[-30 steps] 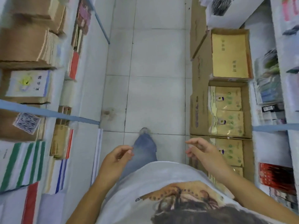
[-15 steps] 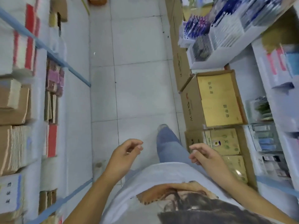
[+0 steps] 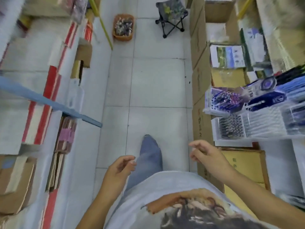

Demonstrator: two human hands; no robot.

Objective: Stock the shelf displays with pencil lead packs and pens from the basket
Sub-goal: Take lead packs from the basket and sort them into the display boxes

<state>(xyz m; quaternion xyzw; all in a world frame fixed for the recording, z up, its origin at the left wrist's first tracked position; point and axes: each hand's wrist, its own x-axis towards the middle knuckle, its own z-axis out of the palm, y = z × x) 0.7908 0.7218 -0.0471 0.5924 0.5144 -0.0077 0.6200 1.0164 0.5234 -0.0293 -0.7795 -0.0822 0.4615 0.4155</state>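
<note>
At the far end of the aisle: basket (image 3: 123, 27), orange-brown, standing on the floor tiles close to the left shelving, filled with small mixed stock too blurred to tell apart.

Change noted: a second ago the basket was out of sight. Half a second ago only its rim showed at the top edge. It is now whole in view, with a folding stool (image 3: 170, 17) near it on the right. Pen displays (image 3: 231, 103) on the right shelf have likewise come lower in the picture and now sit just ahead of the right hand.

Judgement: the person is walking up the aisle to fetch stock; nothing is picked up yet.

Left hand (image 3: 119, 169): fingers loosely curled, holding nothing, low beside the forward leg.

Right hand (image 3: 206, 154): fingers loosely bent, thumb apart, holding nothing, near the cardboard boxes (image 3: 200, 83) lining the right side.

Basket to hands: well apart, ahead and slightly left, floor tiles between.
</note>
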